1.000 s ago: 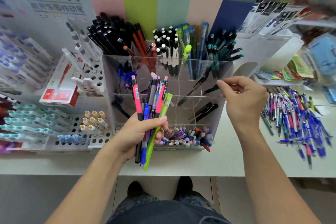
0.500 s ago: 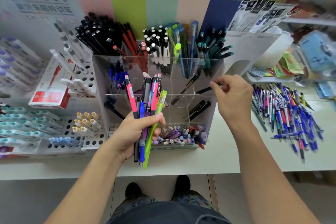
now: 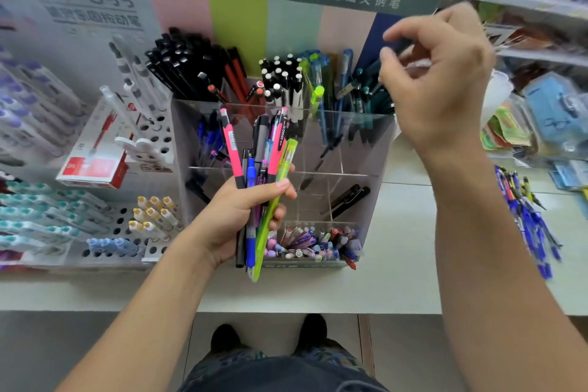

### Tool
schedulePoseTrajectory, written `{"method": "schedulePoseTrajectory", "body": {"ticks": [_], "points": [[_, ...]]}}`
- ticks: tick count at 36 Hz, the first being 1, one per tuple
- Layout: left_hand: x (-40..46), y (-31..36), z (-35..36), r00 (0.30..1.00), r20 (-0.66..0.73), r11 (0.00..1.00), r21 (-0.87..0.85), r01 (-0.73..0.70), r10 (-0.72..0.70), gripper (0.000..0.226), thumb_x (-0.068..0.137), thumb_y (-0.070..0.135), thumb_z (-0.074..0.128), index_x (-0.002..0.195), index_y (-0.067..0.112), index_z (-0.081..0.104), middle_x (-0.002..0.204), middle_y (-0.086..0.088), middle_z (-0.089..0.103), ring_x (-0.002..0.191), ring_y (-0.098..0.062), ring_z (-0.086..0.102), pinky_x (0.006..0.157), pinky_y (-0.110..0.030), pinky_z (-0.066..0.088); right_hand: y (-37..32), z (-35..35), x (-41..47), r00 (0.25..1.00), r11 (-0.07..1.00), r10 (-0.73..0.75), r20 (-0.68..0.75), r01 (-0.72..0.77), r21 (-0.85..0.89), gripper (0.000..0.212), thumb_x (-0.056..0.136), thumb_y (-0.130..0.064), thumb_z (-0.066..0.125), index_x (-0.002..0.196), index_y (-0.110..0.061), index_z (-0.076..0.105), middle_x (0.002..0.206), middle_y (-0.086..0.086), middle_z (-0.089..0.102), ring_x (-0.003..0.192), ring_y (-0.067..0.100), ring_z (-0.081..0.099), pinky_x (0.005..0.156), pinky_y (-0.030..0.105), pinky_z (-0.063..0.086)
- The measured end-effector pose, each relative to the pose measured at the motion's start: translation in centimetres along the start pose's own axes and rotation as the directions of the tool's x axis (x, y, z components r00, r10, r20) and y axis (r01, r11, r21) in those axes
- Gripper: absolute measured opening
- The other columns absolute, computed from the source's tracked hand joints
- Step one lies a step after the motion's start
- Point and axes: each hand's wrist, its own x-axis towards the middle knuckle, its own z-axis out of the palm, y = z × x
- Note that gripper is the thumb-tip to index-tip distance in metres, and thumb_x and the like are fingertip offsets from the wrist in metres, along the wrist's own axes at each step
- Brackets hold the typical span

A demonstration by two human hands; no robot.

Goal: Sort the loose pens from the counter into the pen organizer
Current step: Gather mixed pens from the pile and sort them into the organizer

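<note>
1. Centrally, a clear acrylic pen organizer [image 3: 366, 143] with stepped compartments stands on the pale countertop [image 3: 397, 283], in front of a striped pastel backboard.
2. Its back row holds black-capped pens [image 3: 187, 64] at left, white-tipped black pens [image 3: 280, 79] in the middle and teal and blue pens [image 3: 346, 83] at right; the lowest front compartment is packed with small pastel-coloured pens [image 3: 315, 242].
3. One middle compartment holds two black pens [image 3: 350, 197] lying tilted.
4. The left hand [image 3: 235, 219] is in front of the organizer, fingers and thumb curled round a mixed bundle of pens [image 3: 261, 169]: two pink ones, a blue one, a grey one and a translucent lime-green one, tips pointing down.
5. The right hand [image 3: 442, 79] is raised above the organizer's back right corner, near the teal pens, fingers curled with thumb and forefinger close together; it is motion-blurred, and I cannot tell whether it pinches a pen.
6. Loose blue, pink and yellow pens [image 3: 525, 210] lie in a heap on the countertop at far right, well apart from the organizer.
7. Left of the organizer stand a white perforated pen rack [image 3: 152, 137] and a red-and-white box [image 3: 92, 165].
</note>
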Motion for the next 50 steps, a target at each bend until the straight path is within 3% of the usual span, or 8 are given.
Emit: {"method": "schedulePoseTrajectory", "body": {"ticks": [12, 21, 28, 31, 33, 36, 41, 50], "points": [[-0.2, 0.0, 0.3, 0.999, 0.041, 0.996, -0.086, -0.031, 0.034, 0.035, 0.08, 0.015, 0.07, 0.115, 0.016, 0.075, 0.085, -0.005, 0.064, 0.057, -0.013, 0.053, 0.047, -0.022, 0.045, -1.1, 2.4, 1.5, 0.945, 0.984, -0.158, 0.285, 0.176, -0.035, 0.032, 0.09, -0.002, 0.061, 0.116, -0.012, 0.076, 0.099, 0.015, 0.057, 0.087, 0.022, 0.056, 0.076, 0.03, 0.05], [-0.6, 0.0, 0.5, 0.996, 0.073, 0.996, -0.073, -0.049, 0.054, 0.041, 0.083, 0.013, 0.066, 0.124, 0.013, 0.068, 0.092, -0.006, 0.07, 0.057, -0.014, 0.053, 0.048, -0.023, 0.046, -1.7, 3.9, 1.1, 0.884, 0.989, -0.009, 0.467, 0.077, -0.128, 0.05, 0.087, 0.0, 0.053, 0.129, -0.019, 0.07, 0.116, 0.014, 0.071, 0.11, 0.036, 0.062, 0.098, 0.042, 0.051], [-1.3, -0.5, 1.0, 0.996, 0.08, 0.992, -0.12, -0.033, 0.042, 0.028, 0.082, 0.011, 0.063, 0.109, 0.003, 0.064, 0.098, -0.01, 0.073, 0.053, -0.012, 0.051, 0.046, -0.021, 0.044, -1.8, 4.8, -0.8, 0.87, 0.889, 0.058, 0.49, 0.179, -0.422, 0.043, 0.092, -0.005, 0.048, 0.134, -0.012, 0.056, 0.119, 0.02, 0.056, 0.109, 0.042, 0.049, 0.089, 0.051, 0.046], [-1.6, -0.5, 1.3, 0.998, 0.041, 0.992, -0.12, -0.033, 0.038, 0.025, 0.082, 0.014, 0.064, 0.103, 0.0, 0.063, 0.086, -0.006, 0.072, 0.052, -0.012, 0.051, 0.047, -0.022, 0.044, -2.5, 3.4, -2.4, 0.941, 0.956, 0.01, 0.339, 0.091, -0.28, 0.043, 0.099, -0.017, 0.049, 0.141, -0.016, 0.054, 0.111, 0.012, 0.054, 0.101, 0.029, 0.048, 0.087, 0.043, 0.043], [-1.7, -0.5, 1.5, 1.0, 0.029, 0.995, -0.095, -0.007, 0.01, 0.03, 0.084, 0.013, 0.069, 0.107, -0.004, 0.061, 0.07, 0.001, 0.068, 0.05, -0.012, 0.051, 0.049, -0.023, 0.045, -3.5, 2.0, -4.6, 0.957, 0.99, 0.138, 0.254, -0.123, -0.075, 0.032, 0.099, -0.041, 0.053, 0.116, -0.02, 0.07, 0.096, -0.001, 0.061, 0.087, 0.015, 0.052, 0.078, 0.035, 0.045], [-1.6, -0.8, 1.8, 1.0, -0.029, 0.998, -0.056, 0.009, -0.011, 0.032, 0.086, 0.014, 0.066, 0.111, -0.004, 0.061, 0.065, 0.001, 0.067, 0.05, -0.013, 0.054, 0.049, -0.026, 0.047, -4.7, 2.0, -8.8, 0.756, 0.86, 0.387, 0.527, -0.503, 0.091, 0.044, 0.081, -0.066, 0.068, 0.08, -0.022, 0.072, 0.069, -0.006, 0.068, 0.064, 0.008, 0.06, 0.06, 0.03, 0.049], [-1.2, -1.5, 2.2, 0.992, -0.12, 0.999, -0.018, 0.026, -0.028, 0.018, 0.093, 0.008, 0.066, 0.109, 0.001, 0.064, 0.07, -0.004, 0.068, 0.053, -0.015, 0.061, 0.045, -0.025, 0.051, -4.3, 3.5, -11.6, 0.587, 0.492, 0.438, 0.681, -0.791, 0.365, 0.029, 0.092, -0.017, 0.073, 0.072, 0.002, 0.064, 0.051, -0.003, 0.055, 0.043, 0.002, 0.047, 0.048, 0.013, 0.039], [-1.0, -2.0, 1.7, 0.983, -0.172, 0.993, -0.109, 0.044, -0.062, 0.013, 0.094, 0.01, 0.066, 0.096, 0.003, 0.056, 0.062, -0.003, 0.055, 0.046, -0.014, 0.051, 0.043, -0.025, 0.046, -2.8, 2.1, -9.4, 0.777, 0.471, 0.547, 0.312, -0.594, 0.653, 0.015, 0.103, -0.013, 0.056, 0.097, -0.009, 0.068, 0.073, 0.002, 0.062, 0.062, 0.013, 0.057, 0.056, 0.024, 0.05]]}}
